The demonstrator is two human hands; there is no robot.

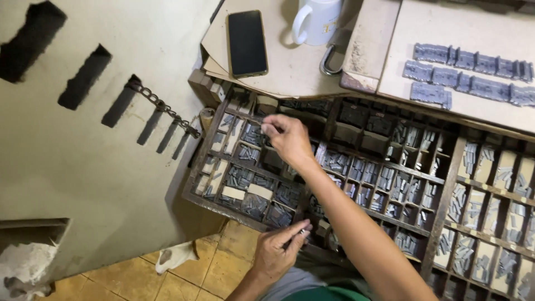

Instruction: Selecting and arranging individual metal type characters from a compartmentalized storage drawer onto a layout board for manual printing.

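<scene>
Grey metal type piece [257, 122] sits pinched in the right hand [288, 139] fingers above the wooden type case [446, 206] at ten o'clock; the left hand [277, 253] fingers clamp a composing stick [296, 236] at six o'clock.

wooden type case [446, 200], metal type pieces [356, 167]

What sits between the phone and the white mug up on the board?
Head view: only bare board lies between the black phone and the white mug; the mug's handle points toward the phone.
</scene>
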